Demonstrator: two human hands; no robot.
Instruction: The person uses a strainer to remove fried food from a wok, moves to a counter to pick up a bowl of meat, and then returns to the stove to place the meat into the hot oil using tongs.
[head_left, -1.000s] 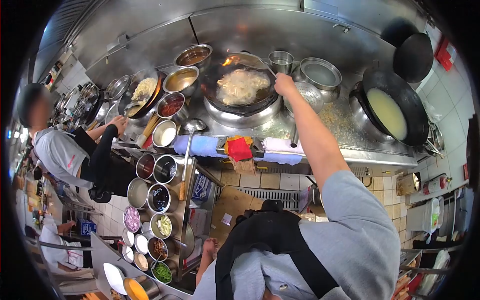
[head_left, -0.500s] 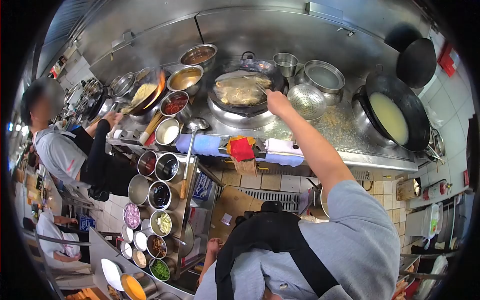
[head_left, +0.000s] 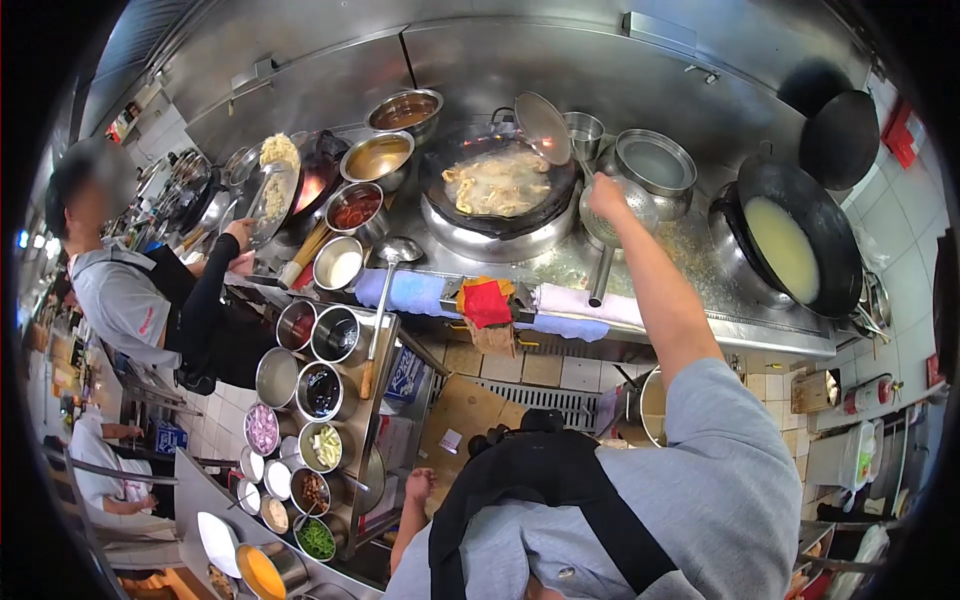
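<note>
Two bare hands show. The left hand hangs low by the prep stand, its fingers curled inward; I cannot tell whether they hold anything. The right hand has its fingers closed round the handle of a skimmer, raised and tilted at the right rim of the wok. The pale food lies in that wok, amid steam.

The long ladle reaches past the counter edge, so a passing arm could knock it down. In the wok, wet food could make the oil spit, and a hard stir could slop some over the rim. The skimmer could drip beyond the wok or clip the small pot beside it if swung wide.

Left to right, the steel counter bears bowls of sauce, folded cloths, a perforated scoop partly behind the right hand, and a tilted second wok of cloudy liquid. In the room, a co-worker tends a pan at left; tins crowd the stand, and cardboard covers part of the tiled floor.
</note>
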